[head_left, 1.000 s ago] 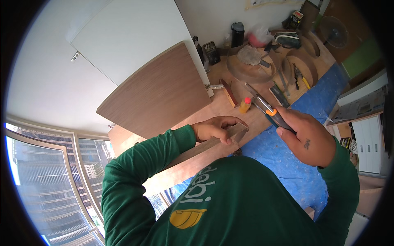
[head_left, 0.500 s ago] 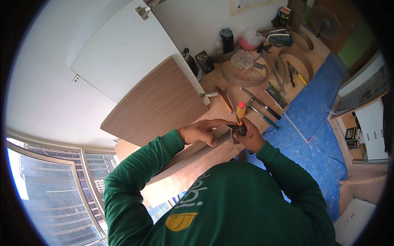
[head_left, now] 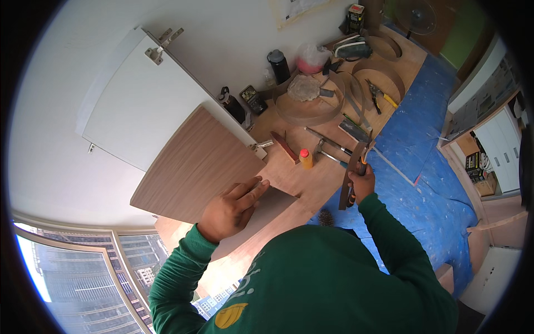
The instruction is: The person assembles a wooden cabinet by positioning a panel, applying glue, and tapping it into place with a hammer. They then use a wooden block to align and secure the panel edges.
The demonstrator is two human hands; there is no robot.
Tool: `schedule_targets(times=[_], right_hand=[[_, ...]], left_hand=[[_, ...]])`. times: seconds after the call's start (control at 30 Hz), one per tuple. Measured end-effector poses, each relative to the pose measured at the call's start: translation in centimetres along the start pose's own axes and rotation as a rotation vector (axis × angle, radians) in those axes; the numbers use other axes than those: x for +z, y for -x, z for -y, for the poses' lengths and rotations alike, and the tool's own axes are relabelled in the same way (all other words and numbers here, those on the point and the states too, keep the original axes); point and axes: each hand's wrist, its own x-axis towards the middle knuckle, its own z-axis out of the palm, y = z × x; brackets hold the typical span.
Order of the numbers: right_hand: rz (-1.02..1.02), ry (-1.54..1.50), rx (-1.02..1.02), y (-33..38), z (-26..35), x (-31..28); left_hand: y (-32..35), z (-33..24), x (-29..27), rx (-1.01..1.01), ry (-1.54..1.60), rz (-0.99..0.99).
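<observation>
My right hand (head_left: pixel 362 181) is closed round a tool with orange-and-black handles (head_left: pixel 351 196). A short brown edging strip (head_left: pixel 354 167) is gripped with it, standing lengthwise beside the tool. My left hand (head_left: pixel 232 209) has its fingers stretched out over a brown panel (head_left: pixel 272 209) on the bench; whether they touch it I cannot tell. Just beyond stands a yellow bottle with a red cap (head_left: pixel 306 160). A hammer (head_left: pixel 332 157) lies between that bottle and my right hand, its handle end partly hidden by the strip.
A wood-grain panel (head_left: pixel 194 167) leans at the left by a white door with hinges (head_left: pixel 153 100). Coiled edging (head_left: pixel 311 118), pliers (head_left: pixel 375 97) and a black bottle (head_left: pixel 278 65) are on the far bench (head_left: pixel 411 61). Blue sheeting (head_left: pixel 411 161) covers the floor at right.
My right hand has moved right, away from the panel's end, carrying the tool and the brown strip. My left hand has loosened from the panel's end and moved back left.
</observation>
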Motion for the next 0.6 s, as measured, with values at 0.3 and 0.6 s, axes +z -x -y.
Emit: schedule_targets(times=[0.3,0.6], right_hand=[[-0.225,-0.175,0.067,-8.9,-3.0,-5.9],[-0.242,-0.198,0.176,-15.1,-5.0,-3.7]], left_hand=[[0.1,-1.0,1.4,-0.002,-0.152,-0.112],[-0.2,-2.4,1.7,-0.083,-0.159,-0.125]])
